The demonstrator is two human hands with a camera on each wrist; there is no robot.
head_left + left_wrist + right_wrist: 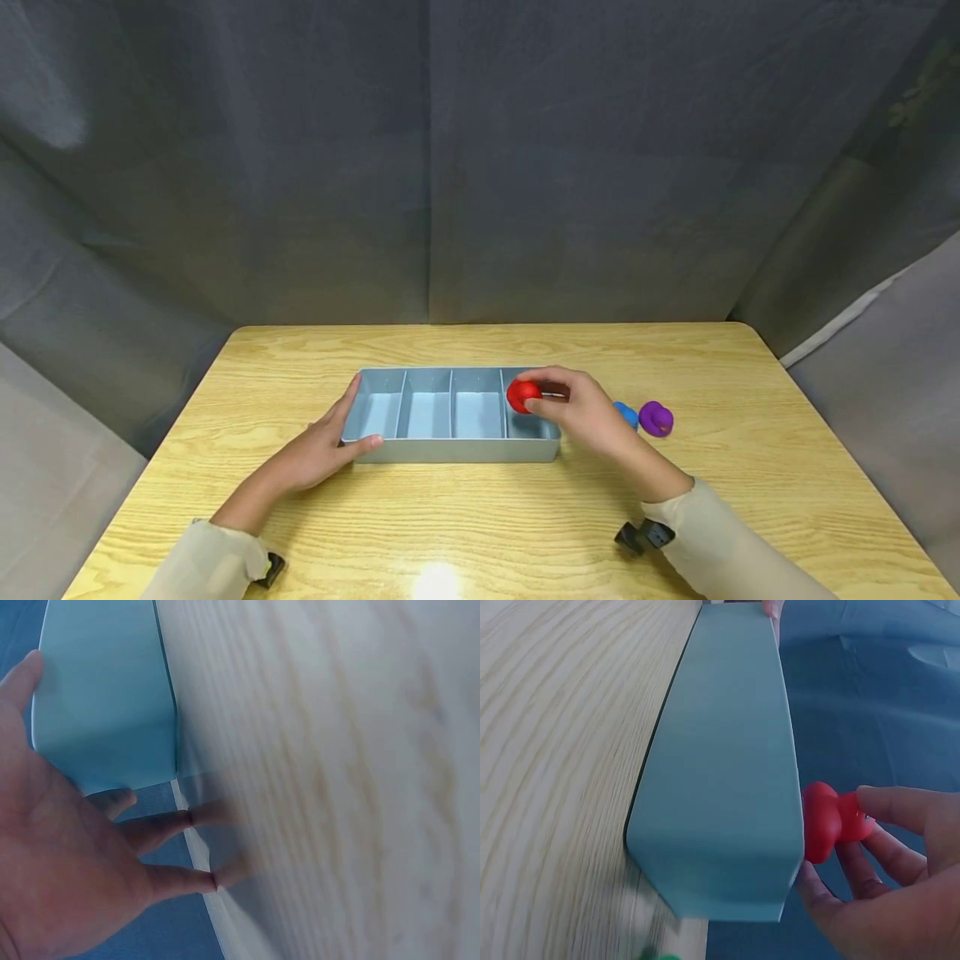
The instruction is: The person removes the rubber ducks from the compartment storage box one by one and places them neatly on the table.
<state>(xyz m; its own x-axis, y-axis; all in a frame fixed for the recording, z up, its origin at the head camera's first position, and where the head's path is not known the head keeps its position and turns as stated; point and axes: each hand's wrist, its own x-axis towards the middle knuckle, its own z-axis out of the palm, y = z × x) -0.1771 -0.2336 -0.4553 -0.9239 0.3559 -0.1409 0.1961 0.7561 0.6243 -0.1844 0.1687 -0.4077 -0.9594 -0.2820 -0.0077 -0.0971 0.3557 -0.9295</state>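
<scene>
A long grey-blue divided box (453, 451) lies across the table, with several compartments side by side. My right hand (592, 414) pinches a red toy duck (521, 396) between thumb and fingers, over the rightmost compartment. In the right wrist view the red duck (822, 823) shows right at the box's rim. At the box's left end is my left hand (318, 450), its thumb against the front wall and its fingers stretched along the end. The left wrist view shows the fingers of this hand (67, 847) spread and straight.
To the right of the box sit a purple toy duck (656, 418) and a blue toy (626, 414), the blue one partly hidden by my right hand. A bit of something green (669, 957) shows at the right wrist view's lower edge. Dark curtains (480, 167) hang behind the table.
</scene>
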